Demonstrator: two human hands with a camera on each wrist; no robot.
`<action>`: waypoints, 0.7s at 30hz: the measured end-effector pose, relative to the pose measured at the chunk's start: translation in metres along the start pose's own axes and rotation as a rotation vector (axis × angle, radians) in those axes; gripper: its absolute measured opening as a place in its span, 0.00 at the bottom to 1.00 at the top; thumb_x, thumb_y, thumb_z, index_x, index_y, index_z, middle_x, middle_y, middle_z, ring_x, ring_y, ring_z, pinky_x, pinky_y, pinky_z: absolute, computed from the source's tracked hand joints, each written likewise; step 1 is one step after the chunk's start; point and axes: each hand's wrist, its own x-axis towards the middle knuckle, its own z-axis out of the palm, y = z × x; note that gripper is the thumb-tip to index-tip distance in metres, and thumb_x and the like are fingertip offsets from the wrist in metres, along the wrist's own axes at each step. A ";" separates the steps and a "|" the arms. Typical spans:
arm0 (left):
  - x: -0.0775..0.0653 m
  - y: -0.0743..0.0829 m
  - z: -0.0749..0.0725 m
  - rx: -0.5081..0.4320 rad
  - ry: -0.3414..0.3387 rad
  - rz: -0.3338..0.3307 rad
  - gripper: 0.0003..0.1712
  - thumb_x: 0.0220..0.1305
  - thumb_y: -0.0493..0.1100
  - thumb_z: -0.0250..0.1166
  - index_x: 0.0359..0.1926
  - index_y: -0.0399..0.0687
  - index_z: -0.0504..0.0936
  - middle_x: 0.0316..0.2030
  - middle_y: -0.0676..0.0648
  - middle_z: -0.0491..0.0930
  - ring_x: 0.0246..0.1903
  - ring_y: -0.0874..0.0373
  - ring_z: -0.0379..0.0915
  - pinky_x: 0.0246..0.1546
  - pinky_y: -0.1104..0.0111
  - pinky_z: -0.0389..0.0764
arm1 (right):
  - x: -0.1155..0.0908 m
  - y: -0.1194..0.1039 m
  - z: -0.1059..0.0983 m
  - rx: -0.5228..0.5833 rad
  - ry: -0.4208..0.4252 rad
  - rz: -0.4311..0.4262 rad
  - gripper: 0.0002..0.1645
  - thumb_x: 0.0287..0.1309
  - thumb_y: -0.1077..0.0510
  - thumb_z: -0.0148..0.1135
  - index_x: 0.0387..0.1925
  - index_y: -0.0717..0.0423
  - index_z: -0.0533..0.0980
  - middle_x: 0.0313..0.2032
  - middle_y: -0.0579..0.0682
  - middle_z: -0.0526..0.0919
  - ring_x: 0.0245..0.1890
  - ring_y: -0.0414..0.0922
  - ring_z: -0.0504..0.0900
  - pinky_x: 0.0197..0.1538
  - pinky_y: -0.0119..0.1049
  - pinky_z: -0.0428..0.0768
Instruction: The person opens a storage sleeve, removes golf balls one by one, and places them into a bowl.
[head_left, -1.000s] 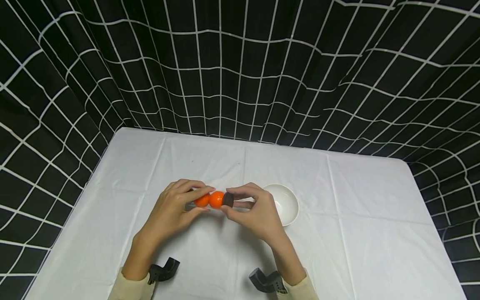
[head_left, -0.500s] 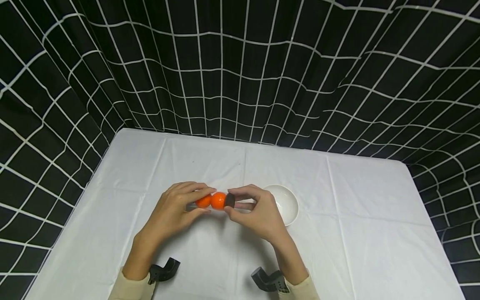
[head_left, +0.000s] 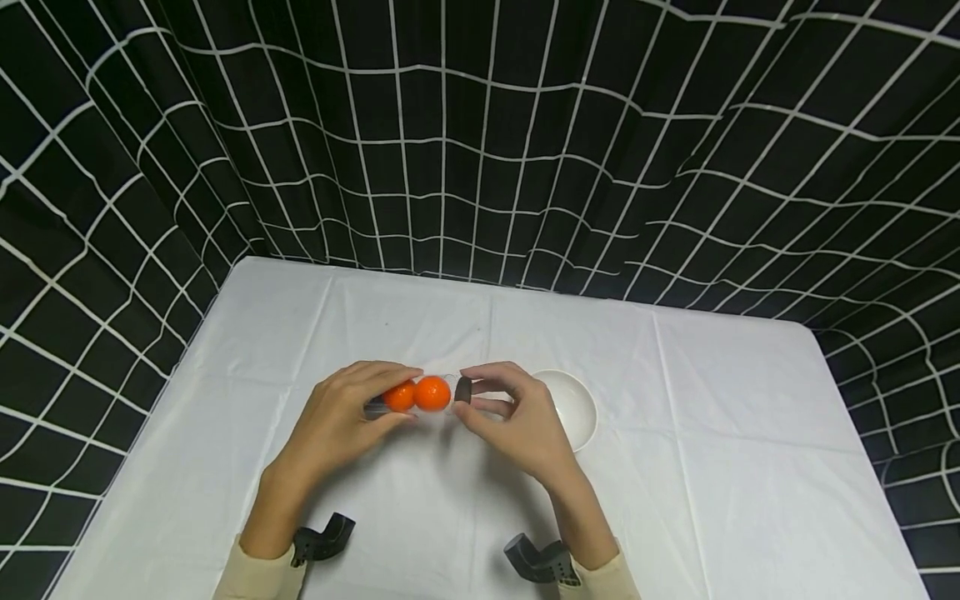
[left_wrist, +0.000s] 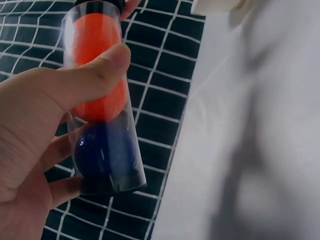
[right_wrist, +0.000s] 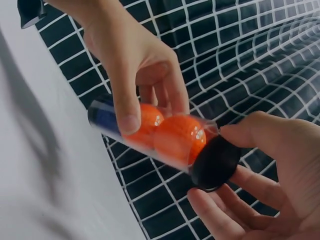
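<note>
My left hand (head_left: 337, 412) grips a clear tube (left_wrist: 125, 170) round its middle, thumb on the near side. Inside sit two shiny orange balls (head_left: 432, 393), with a dark blue ball (left_wrist: 102, 150) at the far end from my right hand. At the tube's right end, my right hand (head_left: 521, 421) pinches a round black cap (right_wrist: 216, 161) between thumb and fingers. In the head view the cap stands nearly edge-on, with a little clear space between it and the nearer orange ball. Whether the cap still touches the tube's rim is hard to tell.
A white bowl (head_left: 577, 408) stands on the table just right of my right hand, which partly covers it. White cloth (head_left: 750, 417) covers the table. Black curtains with a white grid (head_left: 465, 167) hang behind and at both sides.
My left hand, tube and orange balls have shifted slightly left. The cap has moved slightly right and turned edge-on, so a gap now shows between it and the nearer ball.
</note>
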 end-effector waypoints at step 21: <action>-0.001 -0.006 -0.014 -0.048 0.065 -0.025 0.32 0.52 0.50 0.85 0.59 0.57 0.89 0.54 0.54 0.89 0.56 0.55 0.87 0.57 0.56 0.86 | 0.012 0.042 0.035 -0.279 -0.006 -0.042 0.21 0.54 0.68 0.74 0.51 0.59 0.81 0.50 0.55 0.84 0.49 0.51 0.89 0.56 0.39 0.89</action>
